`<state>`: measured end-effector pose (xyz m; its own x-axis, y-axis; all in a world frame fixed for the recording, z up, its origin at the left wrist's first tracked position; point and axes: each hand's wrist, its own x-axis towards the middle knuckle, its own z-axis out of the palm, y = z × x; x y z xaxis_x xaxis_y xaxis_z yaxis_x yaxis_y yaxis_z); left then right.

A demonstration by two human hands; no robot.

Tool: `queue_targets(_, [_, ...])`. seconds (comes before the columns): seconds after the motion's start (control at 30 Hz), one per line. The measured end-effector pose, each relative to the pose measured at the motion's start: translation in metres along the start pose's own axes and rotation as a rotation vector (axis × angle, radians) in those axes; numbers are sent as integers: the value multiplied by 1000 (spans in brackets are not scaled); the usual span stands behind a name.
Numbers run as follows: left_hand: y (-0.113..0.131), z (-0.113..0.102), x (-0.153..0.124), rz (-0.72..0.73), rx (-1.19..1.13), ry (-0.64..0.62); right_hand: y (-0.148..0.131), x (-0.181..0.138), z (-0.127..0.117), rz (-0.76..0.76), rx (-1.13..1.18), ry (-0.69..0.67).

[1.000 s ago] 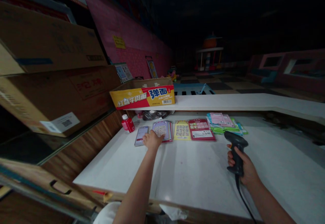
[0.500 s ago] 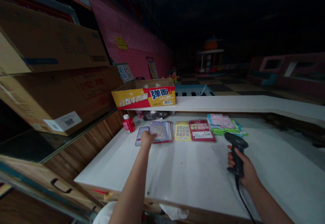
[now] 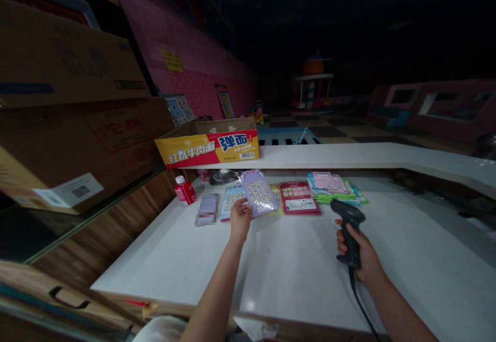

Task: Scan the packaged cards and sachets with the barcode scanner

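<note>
My left hand [image 3: 241, 218] pinches the lower left edge of a purple sticker packet [image 3: 259, 193] in shiny clear wrapping, raised at a tilt off the counter. Behind that hand, a light-blue packet [image 3: 231, 202] lies on the white counter [image 3: 287, 259]. The lifted packet partly covers a yellow packet [image 3: 277, 197]. A dark red packet [image 3: 299, 198] lies to its right. My right hand [image 3: 360, 254] is wrapped round the grip of a black barcode scanner [image 3: 349, 233], held above the counter with its cord hanging down.
A phone [image 3: 207, 210] and a red bottle [image 3: 185, 191] with a white cap are at the left. Pink and green packets [image 3: 334, 187] are piled at the back right. A noodle carton [image 3: 209, 145] stands on the raised ledge [image 3: 333, 155]. Brown cardboard boxes [image 3: 77, 140] are stacked at far left.
My left hand has lifted the purple packet off its pile and moved it right, uncovering the light-blue packet. My right hand still grips the scanner. The view has shifted slightly.
</note>
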<state>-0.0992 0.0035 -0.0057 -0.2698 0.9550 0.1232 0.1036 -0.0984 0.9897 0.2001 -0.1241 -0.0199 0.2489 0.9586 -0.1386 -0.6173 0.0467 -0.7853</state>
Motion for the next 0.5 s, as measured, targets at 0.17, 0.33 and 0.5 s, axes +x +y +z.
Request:
queue_targets(0.17, [-16, 33, -8, 186, 61, 15, 5, -2, 2, -3, -121, -78])
queue_targets(0.33, [-29, 46, -14, 255, 196, 27, 11, -7, 3, 33, -264, -199])
queue_targets(0.5, [-35, 47, -15, 265, 292, -11, 9, -14, 5, 59, -329, -271])
